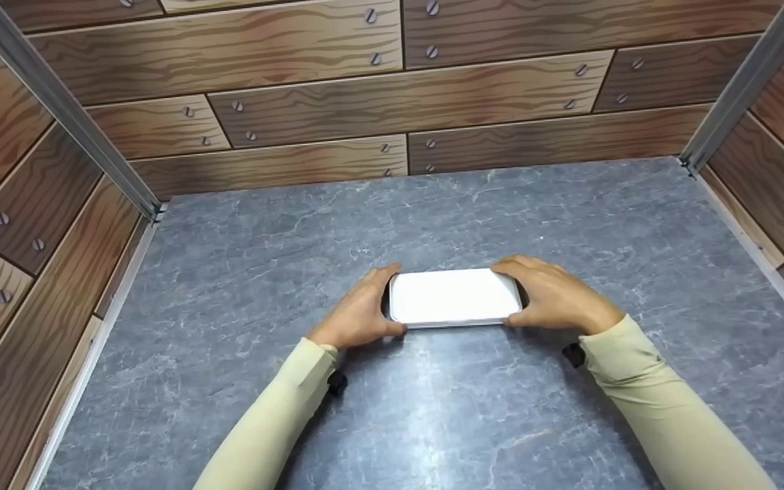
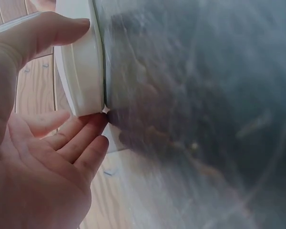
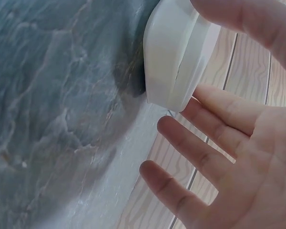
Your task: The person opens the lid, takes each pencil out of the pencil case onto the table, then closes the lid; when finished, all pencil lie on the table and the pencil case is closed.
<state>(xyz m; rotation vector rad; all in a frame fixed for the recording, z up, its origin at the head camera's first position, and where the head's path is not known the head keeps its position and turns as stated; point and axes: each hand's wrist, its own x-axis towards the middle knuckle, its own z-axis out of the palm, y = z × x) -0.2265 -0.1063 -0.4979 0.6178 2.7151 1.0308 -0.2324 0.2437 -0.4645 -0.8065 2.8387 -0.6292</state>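
Note:
A white, flat rectangular box [image 1: 455,297] with rounded corners lies lengthwise across the grey marbled tabletop in the head view. My left hand [image 1: 361,309] grips its left end, thumb on the near side and fingers at the far side. At the opposite end, my right hand [image 1: 559,296] holds it the same way. The left wrist view has the thumb on the box's side wall [image 2: 83,71] and fingertips at its far edge. A thin seam runs along the box end [image 3: 169,57] in the right wrist view, where the lower fingers are spread. The bright top shows no marking.
Wood-patterned walls enclose the tabletop [image 1: 283,238] at the back [image 1: 310,116], left [image 1: 52,252] and right [image 1: 783,163]. Grey metal strips run up both rear corners. A glare patch lies on the surface in front of the box.

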